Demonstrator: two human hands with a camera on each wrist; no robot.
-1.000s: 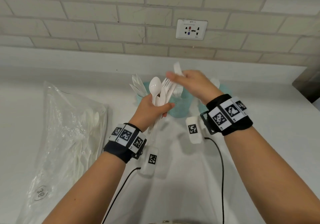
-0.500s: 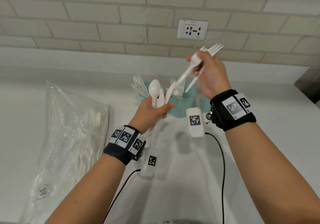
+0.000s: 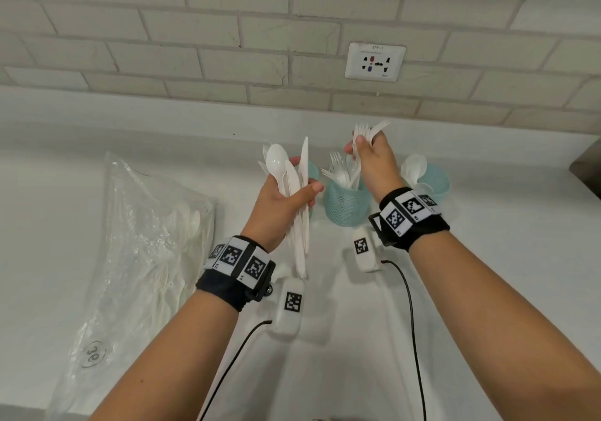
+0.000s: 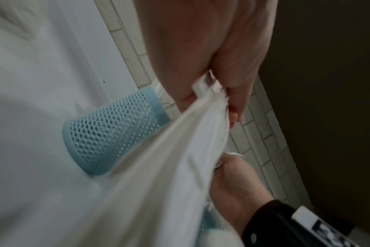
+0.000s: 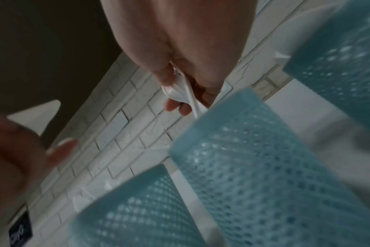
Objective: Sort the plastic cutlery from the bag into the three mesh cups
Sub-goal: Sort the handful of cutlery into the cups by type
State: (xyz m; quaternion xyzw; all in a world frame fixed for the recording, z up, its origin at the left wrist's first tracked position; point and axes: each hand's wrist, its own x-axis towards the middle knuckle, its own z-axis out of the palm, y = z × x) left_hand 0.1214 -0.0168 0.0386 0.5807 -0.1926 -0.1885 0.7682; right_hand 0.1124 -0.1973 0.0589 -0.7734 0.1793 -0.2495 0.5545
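Nearest the camera, the left hand (image 3: 283, 202) grips a fanned bundle of white plastic cutlery (image 3: 294, 186), a spoon and knives visible, fingers and thumb curled round the handles, which hang down below the palm. Just beyond and to its right, the right hand (image 3: 374, 163) pinches a small cluster of forks (image 3: 367, 131), tines up, above the middle mesh cup (image 3: 346, 204), which already holds forks. The right mesh cup (image 3: 434, 181) holds spoons; the left mesh cup (image 3: 313, 173) is mostly hidden behind the left hand. The clear bag (image 3: 140, 258) lies flat on the white tabletop (image 3: 487, 274) well to the left, with more white cutlery inside.

These pieces look light, thin and smooth, likely slippery when stacked and liable to snap if bent; taking them by the handles, several together, seems safest. Behind the cups stands a pale brick wall (image 3: 195, 30) with a wall socket (image 3: 375, 62).
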